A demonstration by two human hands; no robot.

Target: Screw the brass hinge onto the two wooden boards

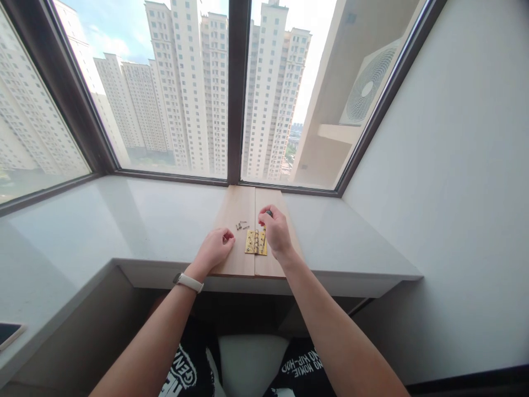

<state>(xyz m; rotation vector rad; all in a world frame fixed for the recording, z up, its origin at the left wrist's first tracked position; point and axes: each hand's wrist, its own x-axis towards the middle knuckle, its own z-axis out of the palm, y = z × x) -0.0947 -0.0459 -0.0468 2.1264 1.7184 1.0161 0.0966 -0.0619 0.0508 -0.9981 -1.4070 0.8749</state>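
Well, largest first: a pale, smooth bench [177, 220] spreads out on both sides of my grips, glossy enough to catch soft light from beyond them. On it, beneath my hands, two flat boards lie edge to edge, light wood with a faint, straight grain. The left board [239, 258] is under and beside my left grip [215, 245]; the right board [268, 197] runs below my right grip [276, 229], and their seam passes between the two.

My right grip is closed around a dark-handled tool [269, 213], short and rounded where it shows above my fingers; its tip is too small to make out. My left grip rests with fingers curled in, and I cannot tell whether anything is pinched there.

Between my grips, just beside the right one, sits the hinge [256, 242]: brass-coloured, shiny, opened flat into two rectangular leaves, its ribbed knuckle close along the seam. Beyond my left fingertips, on the left board, lies a small scatter of slim metal screws [240, 226].

I judge the step in hand to be driving at the hinge's right leaf. That calls for an upright tool, gentle downward pressure and a slow turn, and perhaps my left fingers on the free leaf, since slick metal could slide on smooth wood.
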